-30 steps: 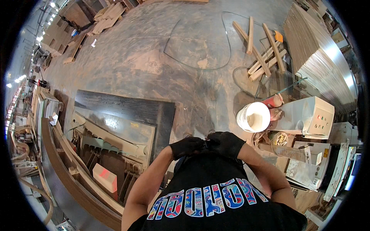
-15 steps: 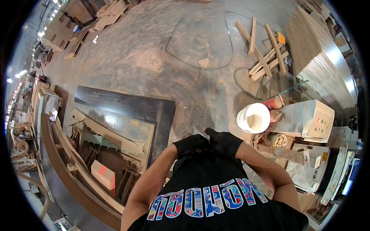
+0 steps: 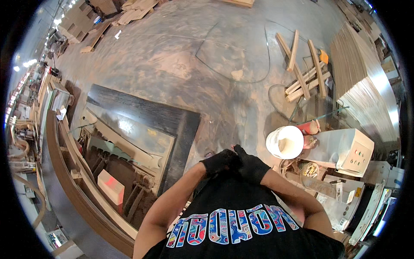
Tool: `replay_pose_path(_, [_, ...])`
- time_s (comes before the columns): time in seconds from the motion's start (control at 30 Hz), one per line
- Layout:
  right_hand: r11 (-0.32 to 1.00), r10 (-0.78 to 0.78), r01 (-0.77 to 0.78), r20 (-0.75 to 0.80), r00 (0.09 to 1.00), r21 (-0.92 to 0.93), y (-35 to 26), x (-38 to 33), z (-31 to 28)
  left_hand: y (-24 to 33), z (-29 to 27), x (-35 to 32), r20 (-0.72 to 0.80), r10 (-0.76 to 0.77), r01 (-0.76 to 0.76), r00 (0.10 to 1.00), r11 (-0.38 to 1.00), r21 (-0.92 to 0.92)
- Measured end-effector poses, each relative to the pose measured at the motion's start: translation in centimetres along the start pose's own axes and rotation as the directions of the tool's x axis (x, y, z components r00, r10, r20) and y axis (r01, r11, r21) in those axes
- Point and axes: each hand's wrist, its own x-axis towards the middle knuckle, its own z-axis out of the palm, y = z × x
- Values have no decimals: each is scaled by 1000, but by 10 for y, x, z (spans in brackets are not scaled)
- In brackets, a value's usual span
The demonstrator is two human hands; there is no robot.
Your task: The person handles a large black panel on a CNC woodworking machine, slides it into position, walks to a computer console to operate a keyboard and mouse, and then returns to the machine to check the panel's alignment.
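Note:
Both my hands wear black gloves and meet in front of my chest, above my black printed shirt (image 3: 233,224). My left hand (image 3: 221,162) is curled, its fingers pressed against my right hand (image 3: 252,166). One right-hand digit sticks up; its other fingers are hidden behind the left hand. I see no object in either hand. Nearest to them is a white bucket (image 3: 284,142) on the floor, just to the right.
A large dark-framed mirror (image 3: 142,129) lies on the floor to my left, beside a curved brown wooden rim (image 3: 64,172). A pale machine cabinet (image 3: 345,149) and red canister (image 3: 308,127) stand right. Loose wooden slats (image 3: 304,69) and stacked panels (image 3: 362,77) lie farther right.
My gloved hands stay pressed together at my chest, shifting only slightly against each other. The view has tilted a little.

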Motion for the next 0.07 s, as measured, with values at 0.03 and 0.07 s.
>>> replay_pose_path(0.03, [999, -33, 33, 8, 999, 2, 0, 1, -1, -13, 4, 0, -12, 28, -28, 1000, 999, -15])
replay_pose_path(0.07, [998, -59, 59, 13, 998, 9, 0, 1, -1, -15, 5, 0, -17, 30, -30, 999, 999, -20])
